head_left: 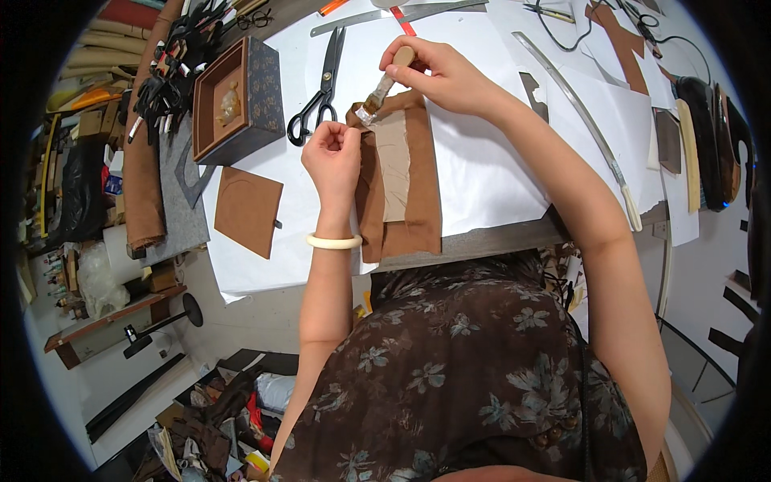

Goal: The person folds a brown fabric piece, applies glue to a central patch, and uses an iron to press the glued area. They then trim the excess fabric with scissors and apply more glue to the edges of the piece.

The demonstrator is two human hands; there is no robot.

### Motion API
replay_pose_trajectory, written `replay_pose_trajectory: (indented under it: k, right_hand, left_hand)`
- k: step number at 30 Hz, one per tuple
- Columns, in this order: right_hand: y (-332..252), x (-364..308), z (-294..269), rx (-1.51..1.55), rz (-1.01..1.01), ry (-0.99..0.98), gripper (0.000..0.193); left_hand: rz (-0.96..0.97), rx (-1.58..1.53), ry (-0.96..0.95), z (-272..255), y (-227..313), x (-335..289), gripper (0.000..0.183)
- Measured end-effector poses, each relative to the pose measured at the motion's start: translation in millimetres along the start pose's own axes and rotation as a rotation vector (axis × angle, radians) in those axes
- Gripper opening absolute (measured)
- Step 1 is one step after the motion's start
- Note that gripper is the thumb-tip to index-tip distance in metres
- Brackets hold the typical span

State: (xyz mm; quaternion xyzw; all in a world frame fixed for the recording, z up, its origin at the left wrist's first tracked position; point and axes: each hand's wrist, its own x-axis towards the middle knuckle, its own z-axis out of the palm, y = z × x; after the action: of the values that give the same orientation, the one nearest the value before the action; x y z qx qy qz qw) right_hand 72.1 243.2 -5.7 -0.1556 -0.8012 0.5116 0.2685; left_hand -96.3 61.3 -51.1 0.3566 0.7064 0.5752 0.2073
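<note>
A flat brush [385, 87] with a wooden handle is in my right hand [442, 74], its fingers closed round the grip. The bristle end touches the upper left corner of a brown cloth or leather piece [423, 177]. Brown edges frame a beige panel [393, 173] in the middle of that piece. My left hand [332, 157], with a cream bangle on the wrist, is closed in a pinch at the piece's upper left edge. The fingertips hide part of that edge. Black scissors [327, 84] lie just beyond the left hand.
White paper [490, 185] covers much of the table. To the left stand a dark patterned box [261, 104] and a flat brown leather piece [247, 210]. A curved metal strip [574, 100] lies on the right; steel rulers [361, 20] lie at the back. A brown roll [144, 185] is far left.
</note>
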Motion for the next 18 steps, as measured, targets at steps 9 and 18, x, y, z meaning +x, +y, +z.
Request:
replay_pose_trajectory:
  k: [9,18]
  right_hand:
    - [8,34,-2,0.110,0.054,-0.117,0.018]
    - [3,39,-8,0.043,0.073,-0.138,0.019]
  left_hand:
    - [-0.019,-0.100,0.080,6,1,-3,0.012]
    - [-0.069,-0.107,0.098,8,10,-7,0.012]
